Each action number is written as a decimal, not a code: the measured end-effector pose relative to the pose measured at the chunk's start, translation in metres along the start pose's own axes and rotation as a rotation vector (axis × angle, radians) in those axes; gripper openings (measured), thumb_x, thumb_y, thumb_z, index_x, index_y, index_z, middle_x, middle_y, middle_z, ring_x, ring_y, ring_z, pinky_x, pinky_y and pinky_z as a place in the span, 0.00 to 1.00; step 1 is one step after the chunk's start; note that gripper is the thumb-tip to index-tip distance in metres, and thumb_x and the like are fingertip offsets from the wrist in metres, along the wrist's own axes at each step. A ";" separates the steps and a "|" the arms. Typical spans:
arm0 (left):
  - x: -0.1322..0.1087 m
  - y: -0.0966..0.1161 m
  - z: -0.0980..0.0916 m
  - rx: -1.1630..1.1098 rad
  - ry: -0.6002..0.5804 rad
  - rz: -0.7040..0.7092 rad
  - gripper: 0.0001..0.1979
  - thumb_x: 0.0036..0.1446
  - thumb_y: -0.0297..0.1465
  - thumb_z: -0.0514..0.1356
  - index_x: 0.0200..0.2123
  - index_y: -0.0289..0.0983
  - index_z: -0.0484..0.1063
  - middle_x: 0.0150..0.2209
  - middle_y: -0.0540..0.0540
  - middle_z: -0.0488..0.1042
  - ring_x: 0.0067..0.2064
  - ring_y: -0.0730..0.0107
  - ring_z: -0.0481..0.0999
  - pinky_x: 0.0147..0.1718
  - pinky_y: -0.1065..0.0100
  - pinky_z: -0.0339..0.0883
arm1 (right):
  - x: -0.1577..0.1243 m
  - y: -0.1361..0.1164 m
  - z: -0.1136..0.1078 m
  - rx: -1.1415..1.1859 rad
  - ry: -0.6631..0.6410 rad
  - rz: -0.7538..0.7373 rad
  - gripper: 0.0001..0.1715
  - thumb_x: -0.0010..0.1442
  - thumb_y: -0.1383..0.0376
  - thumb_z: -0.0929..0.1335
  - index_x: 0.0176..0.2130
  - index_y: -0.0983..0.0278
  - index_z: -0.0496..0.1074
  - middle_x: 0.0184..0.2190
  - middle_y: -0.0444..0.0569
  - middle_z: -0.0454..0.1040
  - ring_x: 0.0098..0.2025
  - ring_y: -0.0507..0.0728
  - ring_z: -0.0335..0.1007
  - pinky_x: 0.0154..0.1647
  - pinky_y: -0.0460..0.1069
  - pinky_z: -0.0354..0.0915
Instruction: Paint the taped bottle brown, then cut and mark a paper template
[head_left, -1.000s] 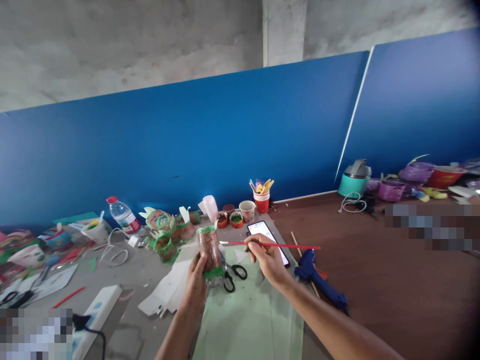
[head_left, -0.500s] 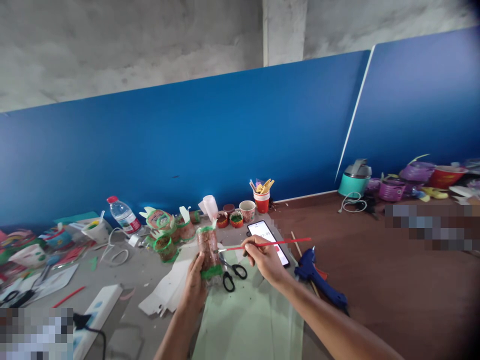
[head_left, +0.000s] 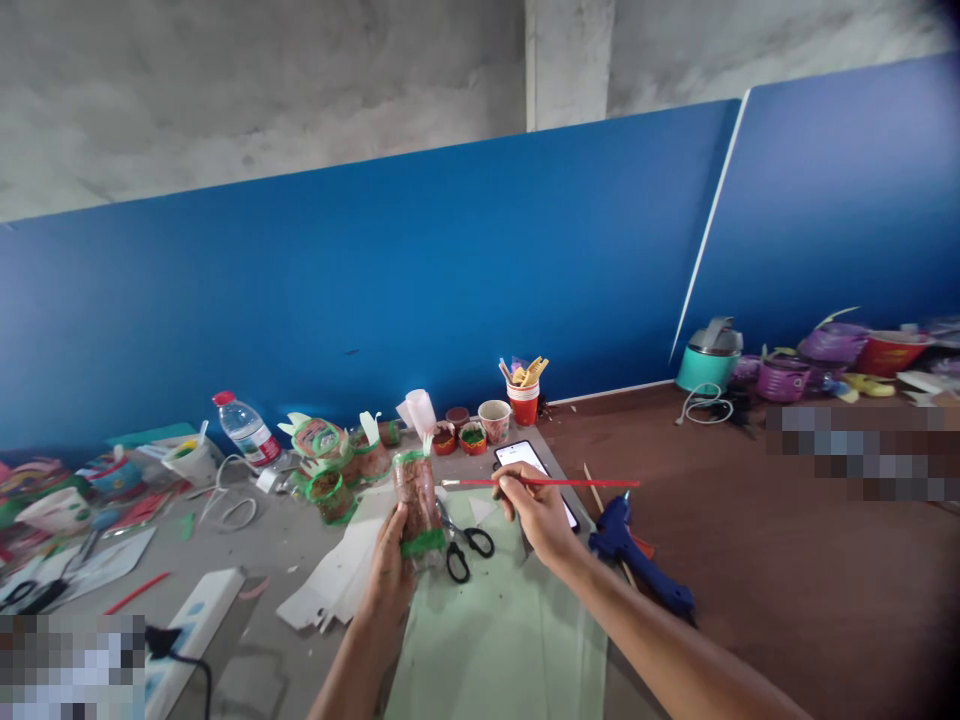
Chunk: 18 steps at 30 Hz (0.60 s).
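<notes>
My left hand (head_left: 390, 570) grips a clear plastic bottle (head_left: 417, 500) painted brown with green bands, held upright over a pale green sheet (head_left: 495, 640). My right hand (head_left: 536, 510) pinches a thin red paintbrush (head_left: 555, 483) that lies nearly level, its tip just right of the bottle and not touching it. Black scissors (head_left: 466, 548) lie between my hands. A phone (head_left: 529, 462) with a lit screen lies behind my right hand.
A blue glue gun (head_left: 637, 565) lies right of my right forearm. Small paint cups (head_left: 474, 432), a red cup of tools (head_left: 525, 395), other painted bottles (head_left: 330, 460) and a water bottle (head_left: 244, 428) stand behind. A blue partition (head_left: 420, 280) backs the table. Clutter fills the left side.
The brush tip touched the bottle half a second ago; now it has drawn back a little to the right and the brush is level. The bottle has barely moved.
</notes>
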<state>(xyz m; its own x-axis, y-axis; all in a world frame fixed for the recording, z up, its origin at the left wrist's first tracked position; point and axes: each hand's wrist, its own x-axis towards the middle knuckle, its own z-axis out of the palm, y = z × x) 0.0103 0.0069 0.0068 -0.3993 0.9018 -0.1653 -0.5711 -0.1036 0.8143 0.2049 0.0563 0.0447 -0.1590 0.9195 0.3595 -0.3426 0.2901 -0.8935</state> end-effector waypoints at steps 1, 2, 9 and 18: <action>-0.001 0.000 0.002 -0.024 0.000 -0.004 0.10 0.49 0.32 0.65 0.36 0.35 0.75 0.31 0.47 0.81 0.32 0.65 0.81 0.33 0.68 0.74 | -0.001 0.000 0.001 0.004 -0.023 0.008 0.08 0.55 0.61 0.66 0.31 0.64 0.71 0.22 0.43 0.70 0.17 0.47 0.59 0.17 0.44 0.55; -0.002 0.001 0.003 -0.049 -0.002 -0.013 0.10 0.49 0.31 0.65 0.36 0.34 0.75 0.31 0.47 0.81 0.32 0.65 0.81 0.33 0.68 0.74 | -0.002 -0.001 0.002 -0.003 -0.050 0.019 0.09 0.55 0.61 0.66 0.31 0.64 0.71 0.22 0.43 0.71 0.17 0.47 0.60 0.17 0.44 0.55; -0.003 0.005 0.006 -0.147 -0.007 -0.098 0.08 0.52 0.31 0.63 0.35 0.32 0.76 0.31 0.42 0.81 0.30 0.61 0.81 0.33 0.63 0.75 | -0.003 -0.005 0.004 -0.042 -0.118 0.145 0.08 0.53 0.62 0.66 0.28 0.64 0.70 0.19 0.42 0.69 0.16 0.47 0.60 0.16 0.43 0.54; -0.004 0.007 0.006 -0.125 -0.011 -0.143 0.09 0.55 0.33 0.61 0.36 0.33 0.76 0.28 0.45 0.81 0.28 0.63 0.80 0.34 0.63 0.76 | -0.003 -0.012 0.005 0.009 -0.180 0.174 0.07 0.52 0.62 0.66 0.28 0.64 0.71 0.21 0.42 0.72 0.16 0.48 0.61 0.18 0.44 0.56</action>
<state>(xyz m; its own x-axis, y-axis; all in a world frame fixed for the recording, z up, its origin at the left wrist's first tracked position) 0.0121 0.0052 0.0168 -0.2998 0.9156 -0.2678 -0.7068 -0.0246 0.7070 0.2045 0.0490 0.0554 -0.3788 0.8929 0.2433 -0.3038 0.1283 -0.9441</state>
